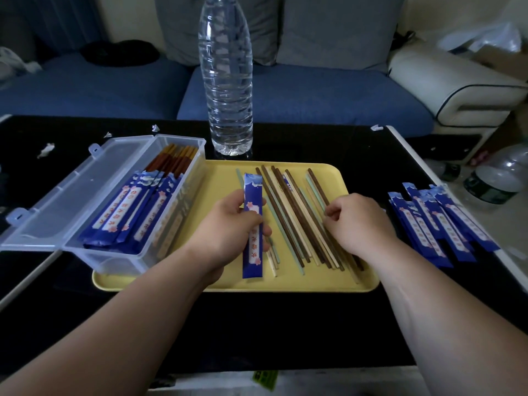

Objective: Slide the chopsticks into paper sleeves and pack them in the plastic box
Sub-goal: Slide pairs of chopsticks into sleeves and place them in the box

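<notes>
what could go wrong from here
The right hand pinches among mixed-colour loose wooden chopsticks on the flat yellow tray: a mismatched pair may enter the blue paper sleeve held by the left hand. The tall clear plastic water bottle stands just behind the tray; a reach could tip it.

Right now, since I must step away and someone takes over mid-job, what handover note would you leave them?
Left hand grips one blue paper sleeve, seemingly empty, above the yellow plastic tray.
Right hand: fingers curled on the loose wooden chopsticks on the tray; whether they pinch one cannot be told.
Done: several sleeved chopsticks lie in the open clear plastic box at the tray's left edge.
Left: sleeve the loose chopsticks, using the pile of empty blue sleeves on the right, then pack them.
</notes>
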